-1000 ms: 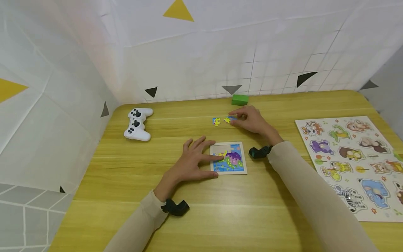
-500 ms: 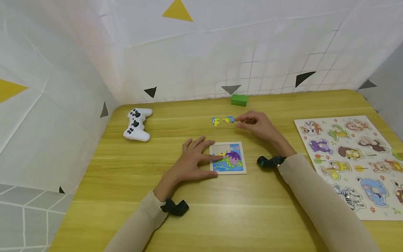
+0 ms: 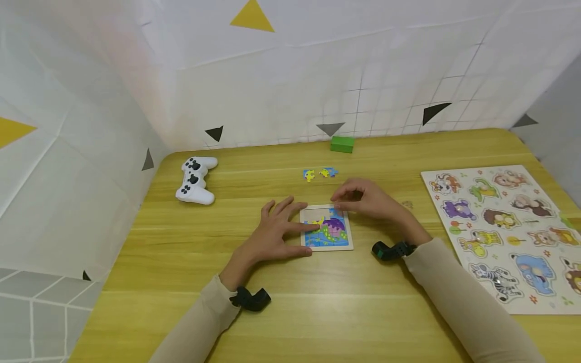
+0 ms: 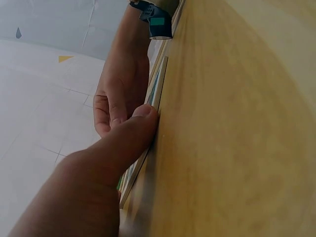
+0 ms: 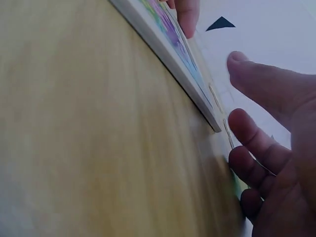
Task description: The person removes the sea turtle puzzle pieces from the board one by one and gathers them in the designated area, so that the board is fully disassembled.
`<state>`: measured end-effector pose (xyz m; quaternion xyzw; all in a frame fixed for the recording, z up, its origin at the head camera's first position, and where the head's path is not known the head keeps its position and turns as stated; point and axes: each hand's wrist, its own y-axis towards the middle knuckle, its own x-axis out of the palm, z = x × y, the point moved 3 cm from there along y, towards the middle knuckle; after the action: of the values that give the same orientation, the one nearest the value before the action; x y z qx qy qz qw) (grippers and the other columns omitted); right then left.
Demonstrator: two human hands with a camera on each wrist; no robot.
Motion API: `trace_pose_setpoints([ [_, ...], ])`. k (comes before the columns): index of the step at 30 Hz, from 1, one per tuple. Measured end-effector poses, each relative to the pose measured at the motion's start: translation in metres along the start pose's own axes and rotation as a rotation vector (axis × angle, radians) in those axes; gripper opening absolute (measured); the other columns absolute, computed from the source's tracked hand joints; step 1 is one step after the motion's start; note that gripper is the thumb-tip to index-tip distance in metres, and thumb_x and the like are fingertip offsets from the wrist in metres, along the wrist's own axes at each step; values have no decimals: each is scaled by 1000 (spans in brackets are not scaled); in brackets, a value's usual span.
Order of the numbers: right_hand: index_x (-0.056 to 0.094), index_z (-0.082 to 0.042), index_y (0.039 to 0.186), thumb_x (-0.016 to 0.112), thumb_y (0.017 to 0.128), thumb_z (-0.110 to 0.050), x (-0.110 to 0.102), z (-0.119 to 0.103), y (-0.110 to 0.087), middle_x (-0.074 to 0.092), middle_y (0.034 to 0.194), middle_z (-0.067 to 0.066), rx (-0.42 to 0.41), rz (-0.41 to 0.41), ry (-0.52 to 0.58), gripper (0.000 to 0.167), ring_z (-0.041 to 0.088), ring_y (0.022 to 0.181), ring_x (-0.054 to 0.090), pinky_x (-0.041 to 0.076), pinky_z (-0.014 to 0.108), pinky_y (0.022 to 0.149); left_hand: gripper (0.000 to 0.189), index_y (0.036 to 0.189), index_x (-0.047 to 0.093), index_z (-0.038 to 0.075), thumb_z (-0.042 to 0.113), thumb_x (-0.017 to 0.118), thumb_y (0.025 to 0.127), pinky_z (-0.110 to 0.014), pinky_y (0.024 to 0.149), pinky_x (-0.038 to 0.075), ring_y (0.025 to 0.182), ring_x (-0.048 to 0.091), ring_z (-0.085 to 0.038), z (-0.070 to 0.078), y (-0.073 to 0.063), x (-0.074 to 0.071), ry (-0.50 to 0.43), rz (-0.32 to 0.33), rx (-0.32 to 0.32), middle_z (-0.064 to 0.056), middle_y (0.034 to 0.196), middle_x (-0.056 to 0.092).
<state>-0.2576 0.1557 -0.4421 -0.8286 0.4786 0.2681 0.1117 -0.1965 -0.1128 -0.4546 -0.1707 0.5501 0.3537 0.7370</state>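
Observation:
A small framed jigsaw puzzle (image 3: 327,248) with a purple, yellow and blue picture lies in the middle of the table. Its upper left part shows bare backing. My left hand (image 3: 278,233) rests spread over its left side, index finger reaching onto the picture and thumb at the lower left edge; the left wrist view shows this thumb (image 4: 133,133) against the frame. At the upper right corner is my right hand (image 3: 369,200), fingers bent. In the right wrist view its thumb and fingers (image 5: 249,131) stand apart, nothing visible between them. Loose puzzle pieces (image 3: 309,175) lie behind the frame.
A green block (image 3: 342,144) stands at the back edge by the white curtain. The white game controller (image 3: 196,180) lies at the back left. To the right is a large animal puzzle board (image 3: 499,229), partly beyond the view.
My right hand has drawn back from the loose pieces, then come nearer, to the upper right corner of the framed puzzle. My left hand has stayed on the puzzle.

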Motion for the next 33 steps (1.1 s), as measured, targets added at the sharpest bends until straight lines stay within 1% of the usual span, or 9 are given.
trace_pose_setpoints([
  [2,78,-20,109,77,92,-25,2,-2,0,70,105,-1,-17,-28,-21,18,17,95,58,49,28,83,55,137,61,48,69,67,86,-66,118,9,157,18,-36,0,0,0,-1,1,1,1,163,36],
  [5,79,-22,110,78,91,-23,3,-5,0,70,107,-3,-52,-70,-65,19,17,99,58,47,34,88,55,137,61,48,69,67,86,-66,118,9,157,18,-36,0,1,-1,-3,1,1,1,163,36],
  [8,79,-27,111,80,89,-20,4,-9,0,70,110,-5,-97,-115,-153,23,16,105,57,42,39,93,55,137,61,48,69,66,86,-66,118,9,157,18,-36,0,1,-1,-4,-1,-2,1,163,36],
  [11,78,-28,112,82,85,-18,5,-14,-1,69,112,-4,-158,-155,-240,29,18,109,55,37,42,96,55,137,61,48,70,66,86,-66,118,8,157,17,-36,0,1,-1,-1,-4,-5,2,163,35],
  [13,78,-27,111,83,83,-17,6,-18,-2,67,111,-2,-193,-172,-277,31,20,107,54,36,42,94,55,137,61,48,70,66,86,-67,118,9,157,17,-36,0,1,-1,2,-6,-4,2,163,35],
  [15,79,-26,110,83,82,-15,7,-21,-3,65,109,0,-214,-183,-290,30,20,105,51,34,42,93,55,137,61,48,70,66,86,-67,118,9,157,17,-36,0,1,-2,4,-6,-3,1,163,36],
  [19,79,-26,108,83,84,-15,10,-23,-5,61,106,1,-229,-179,-316,27,18,101,47,33,40,89,55,136,61,48,70,66,86,-67,118,9,157,18,-36,0,0,-1,10,-3,-2,1,163,36],
  [27,79,-27,106,82,84,-15,12,-25,-9,62,108,-1,-208,-175,-326,25,20,103,49,33,44,91,55,136,61,49,71,65,86,-67,118,9,158,17,-35,0,-1,1,11,-8,-5,1,163,36],
  [33,78,-26,105,83,84,-15,11,-26,-9,62,109,-2,-176,-183,-333,25,20,104,48,33,44,93,56,137,61,48,69,65,86,-68,118,9,157,18,-37,0,-1,1,8,-6,0,0,163,36],
])
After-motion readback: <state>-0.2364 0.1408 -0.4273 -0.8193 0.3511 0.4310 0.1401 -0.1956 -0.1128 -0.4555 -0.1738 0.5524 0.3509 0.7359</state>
